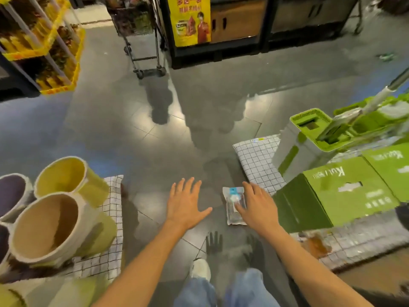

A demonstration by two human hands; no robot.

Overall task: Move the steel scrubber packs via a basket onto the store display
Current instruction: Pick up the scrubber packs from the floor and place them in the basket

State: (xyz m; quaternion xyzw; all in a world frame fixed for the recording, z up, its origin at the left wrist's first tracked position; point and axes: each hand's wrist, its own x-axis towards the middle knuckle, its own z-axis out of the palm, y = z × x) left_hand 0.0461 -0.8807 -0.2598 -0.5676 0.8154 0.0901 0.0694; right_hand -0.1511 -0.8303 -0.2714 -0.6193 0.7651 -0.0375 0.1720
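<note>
The person stands in a shop aisle with both arms stretched out over the grey tiled floor [155, 107]. The right hand [256, 207] has a small clear scrubber pack [234, 207] with a blue label at its top; the thumb presses across its front and the other fingers [249, 187] lie along its right edge and behind, so the hand is partly closed on the pack rather than clenched. The pack seems to be in the air above the floor, not lying on it. The left hand [186, 204] is spread flat and wide, palm down, holding nothing, just beside the pack but apart from it.

I see no basket that plainly serves the task. Yellow and beige tubs [55, 218] sit on a checked cloth at the left, and green boxes [354, 191] and a green mop bucket [309, 129] crowd the right.

As I judge it, the step is carrying this one pack to wherever it is collected. Doing it well means keeping the thumb firmly on the slippery plastic, bringing the free left hand under it for support, and stepping clear of the boxes' corners. The film could slide from so light a pinch, so a fuller wrap of the fingers would be safer.
</note>
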